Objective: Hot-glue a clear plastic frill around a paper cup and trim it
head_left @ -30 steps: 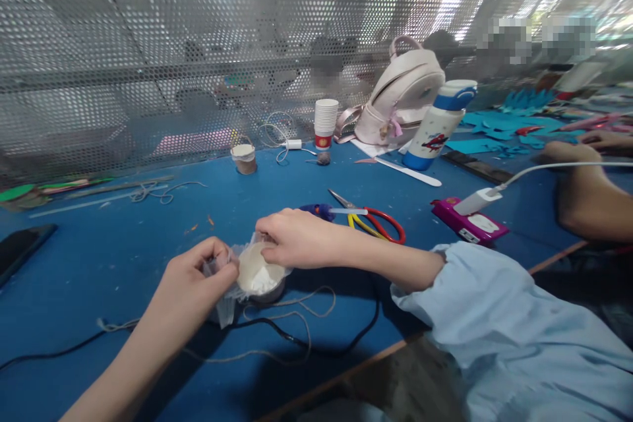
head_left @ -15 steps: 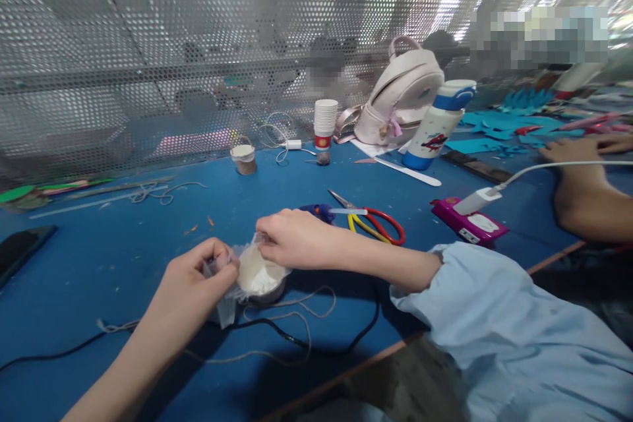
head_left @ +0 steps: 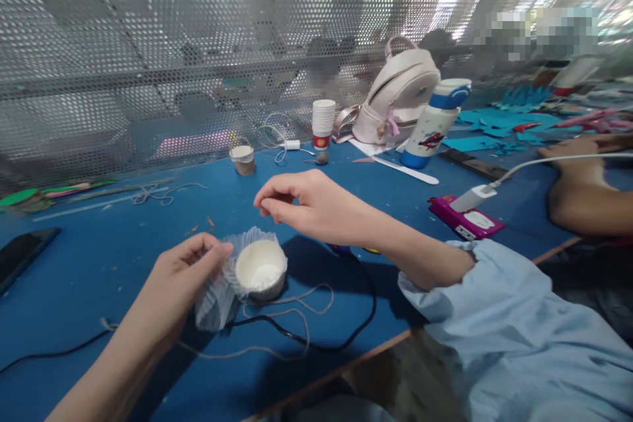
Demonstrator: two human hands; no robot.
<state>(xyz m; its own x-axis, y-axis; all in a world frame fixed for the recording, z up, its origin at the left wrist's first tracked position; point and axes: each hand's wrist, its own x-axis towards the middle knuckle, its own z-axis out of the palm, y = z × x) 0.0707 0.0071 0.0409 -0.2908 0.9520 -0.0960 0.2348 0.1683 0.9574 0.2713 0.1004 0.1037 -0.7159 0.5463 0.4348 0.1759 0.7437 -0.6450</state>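
My left hand [head_left: 185, 280] pinches a pleated, translucent strip [head_left: 217, 300] that looks like gauzy fabric or plastic. The strip runs from my thumb and forefinger around the left and back rim of a small paper cup [head_left: 267, 289], white inside and greyish outside, standing on the blue table. My right hand [head_left: 304, 203] is raised behind and right of the cup, apart from it, its thumb and fingers curled together with nothing seen between them. Thin grey string [head_left: 291, 303] and a black cord [head_left: 363, 333] lie by the cup. Scissors and a blue tool are mostly hidden under my right wrist.
Behind stand another small cup [head_left: 243, 161], stacked paper cups [head_left: 323, 124], a pale backpack [head_left: 395, 99] and a bottle [head_left: 435, 124]. A purple power strip [head_left: 465, 217] with a white plug lies right, near another person's arm [head_left: 581, 188]. A dark phone-like slab [head_left: 24, 254] lies left.
My right hand has let go of the strip at the cup's rim and risen up and to the right. More of the cup shows, and the scissors are now mostly covered.
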